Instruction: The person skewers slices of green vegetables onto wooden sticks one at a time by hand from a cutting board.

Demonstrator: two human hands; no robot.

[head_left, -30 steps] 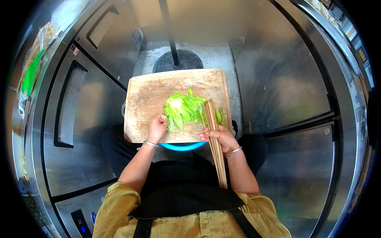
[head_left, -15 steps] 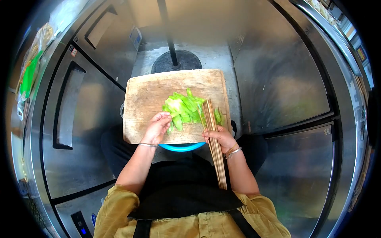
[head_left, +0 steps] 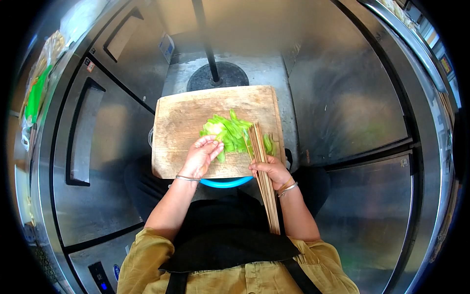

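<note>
Bright green vegetable slices point(head_left: 231, 131) lie in a pile on a wooden cutting board point(head_left: 178, 117). My left hand point(head_left: 201, 154) is at the pile's near left edge, its fingers pinched on a green slice. A bundle of thin wooden skewers point(head_left: 265, 183) slants down toward my lap, and my right hand point(head_left: 274, 171) is wrapped round it near the board's front right edge. More green pieces point(head_left: 269, 144) show just right of the skewer tips; whether they are threaded on skewers is hard to tell.
Below the board's front edge shows a blue rim point(head_left: 227, 183). Behind the board stands a black pole on a round base point(head_left: 218, 76). Steel cabinet doors rise on the left point(head_left: 110, 161) and right point(head_left: 362, 196). Plastic bags point(head_left: 81, 19) sit at the upper left.
My left hand first rose slightly from the board's front left with a green slice, then moved right over the pile's near edge. My right hand and the skewers have barely moved.
</note>
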